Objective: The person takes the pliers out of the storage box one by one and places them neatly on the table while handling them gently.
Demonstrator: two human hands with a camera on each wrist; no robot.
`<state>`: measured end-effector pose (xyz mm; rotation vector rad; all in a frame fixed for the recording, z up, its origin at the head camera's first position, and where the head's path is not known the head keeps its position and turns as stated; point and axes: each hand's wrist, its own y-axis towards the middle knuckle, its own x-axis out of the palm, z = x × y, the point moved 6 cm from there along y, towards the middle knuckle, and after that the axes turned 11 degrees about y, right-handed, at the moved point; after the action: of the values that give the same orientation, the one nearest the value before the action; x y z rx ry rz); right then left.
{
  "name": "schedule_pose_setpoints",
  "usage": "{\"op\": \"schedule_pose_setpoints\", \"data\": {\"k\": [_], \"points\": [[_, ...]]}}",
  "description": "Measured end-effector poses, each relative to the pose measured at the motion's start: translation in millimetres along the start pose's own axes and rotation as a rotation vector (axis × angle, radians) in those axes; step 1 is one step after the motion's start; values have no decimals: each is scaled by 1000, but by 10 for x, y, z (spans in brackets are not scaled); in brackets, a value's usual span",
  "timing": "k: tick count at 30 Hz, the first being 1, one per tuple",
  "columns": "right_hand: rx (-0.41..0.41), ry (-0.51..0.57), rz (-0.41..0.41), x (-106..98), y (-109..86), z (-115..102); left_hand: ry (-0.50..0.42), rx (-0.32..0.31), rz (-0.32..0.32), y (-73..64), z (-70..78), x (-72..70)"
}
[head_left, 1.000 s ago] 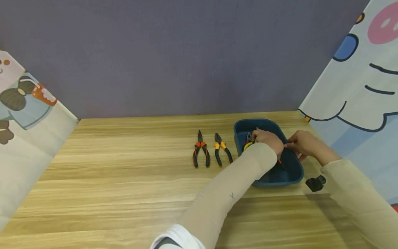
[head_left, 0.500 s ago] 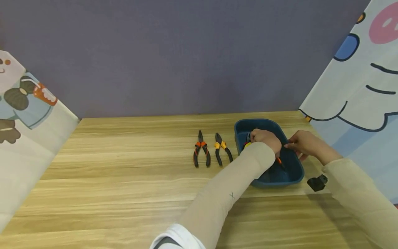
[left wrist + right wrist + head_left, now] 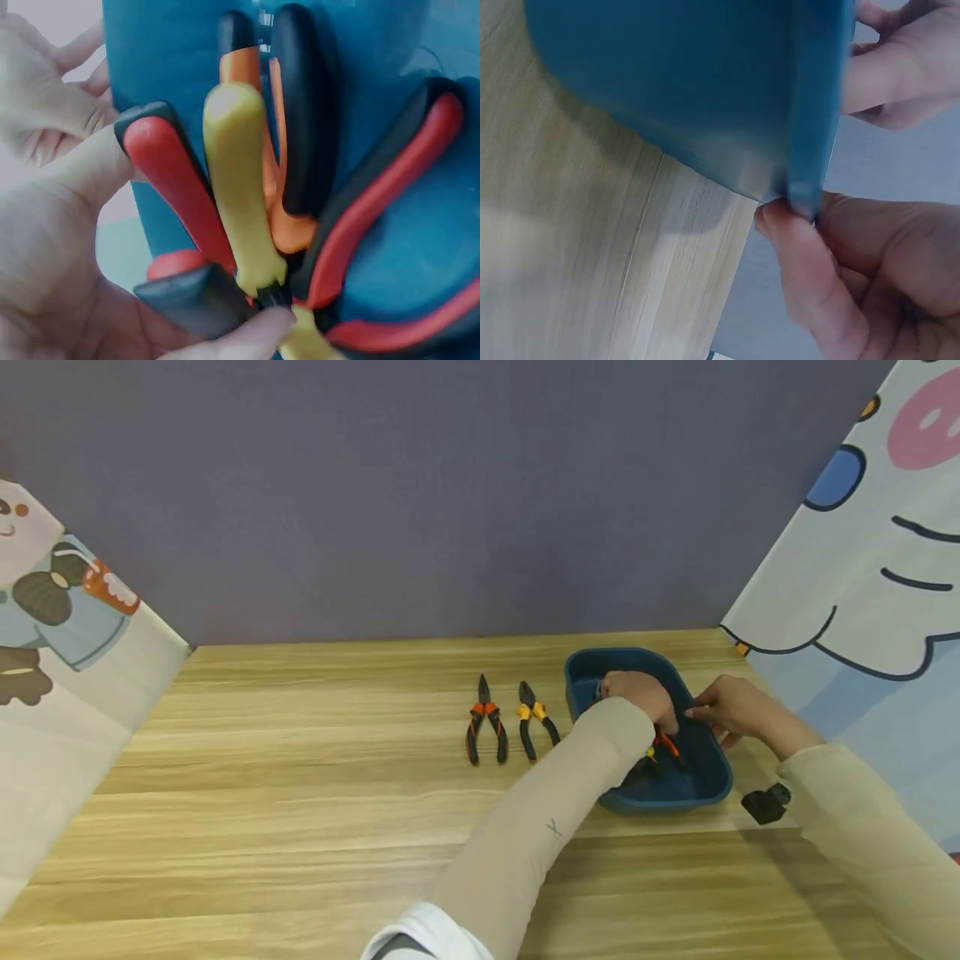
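A dark blue bin (image 3: 708,777) stands at the right of the wooden table and holds several pliers. My left hand (image 3: 633,692) is inside it. In the left wrist view its thumb (image 3: 90,176) presses a red-and-black handle (image 3: 176,195), and a curled finger (image 3: 251,330) closes under that handle and a yellow one (image 3: 236,187). Orange-and-black pliers (image 3: 289,142) and red-and-black pliers (image 3: 390,202) lie beneath in the bin. My right hand (image 3: 731,708) pinches the bin's right rim (image 3: 802,187) between thumb and fingers.
Two pliers lie side by side on the table left of the bin: an orange-collared pair (image 3: 485,731) and a yellow-collared pair (image 3: 536,727). A small black object (image 3: 765,802) sits near the bin's front right corner. Printed cloth walls close both sides.
My left hand has shifted slightly back inside the bin. The yellow handle beside the wrist is now hidden, and orange-red handles show at the wrist's right. The right hand has stayed on the rim.
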<state>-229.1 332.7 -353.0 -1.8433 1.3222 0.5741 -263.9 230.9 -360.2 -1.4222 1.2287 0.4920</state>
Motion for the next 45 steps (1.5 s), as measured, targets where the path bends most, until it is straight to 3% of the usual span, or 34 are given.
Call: {"op": "schedule_pose_setpoints", "data": {"k": [10,16,23,36,41,45], "points": [[8,-5,-16,-6,-2,-3,-189,72,1,-20,-204,-66],[22,0,-26,-5,13,16,-351,186,33,64,-261,-33],[49,22,-37,-16,19,26,-442,285,101,-31,-371,-98],[64,18,-31,4,14,52,-630,382,73,-178,-672,-114],[46,19,-30,4,15,32,-699,421,125,-261,-864,-110],[30,17,-40,4,21,14,-811,454,138,-297,-1042,-61]]}}
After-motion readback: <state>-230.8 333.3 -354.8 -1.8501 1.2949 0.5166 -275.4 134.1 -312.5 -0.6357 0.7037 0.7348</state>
